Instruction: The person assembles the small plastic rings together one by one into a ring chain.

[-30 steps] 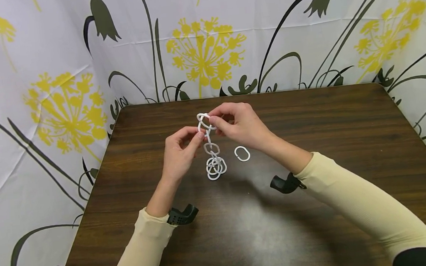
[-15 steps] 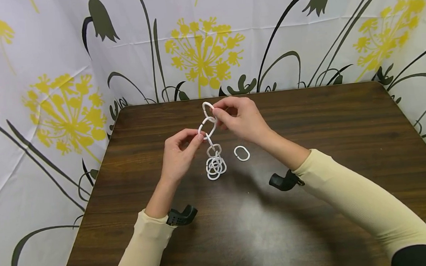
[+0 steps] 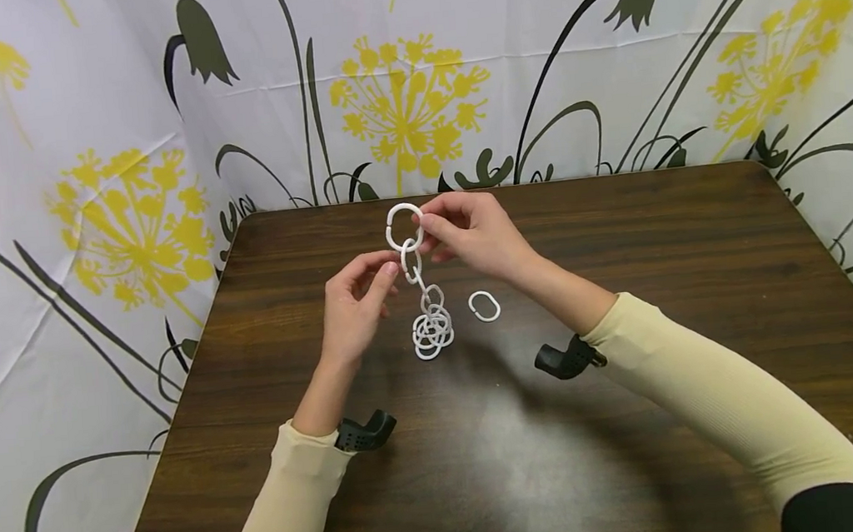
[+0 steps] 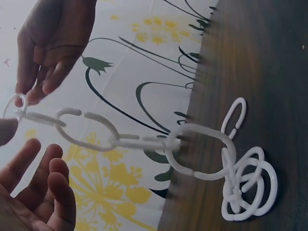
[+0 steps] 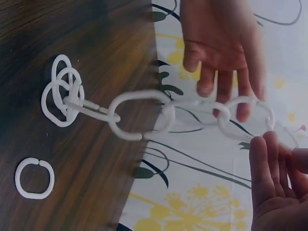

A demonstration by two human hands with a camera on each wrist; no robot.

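Observation:
A chain of white plastic C-shaped links rises from a small heap [image 3: 433, 333] of linked ones on the table. My right hand [image 3: 486, 234] pinches the chain's top link [image 3: 389, 229] at its right side, holding it up. Under it hangs the second link [image 3: 406, 268], beside the fingertips of my left hand [image 3: 350, 312]. That hand's fingers are loosely spread, thumb apart from them, as the left wrist view also shows. Small gaps show in several links, such as the large hanging link [image 4: 89, 146]. One loose link [image 3: 487, 320] lies to the right of the heap.
The dark wood-grain table [image 3: 668, 280] reaches back to a white curtain [image 3: 527, 16] printed with yellow and grey-green flowers. Black camera mounts [image 3: 367, 431] sit on both wrists, over cream sleeves [image 3: 282, 494].
My right hand has lifted the top link upward, and it now faces the head view as a full ring. My left fingers have let go of the second link. The loose link has not moved.

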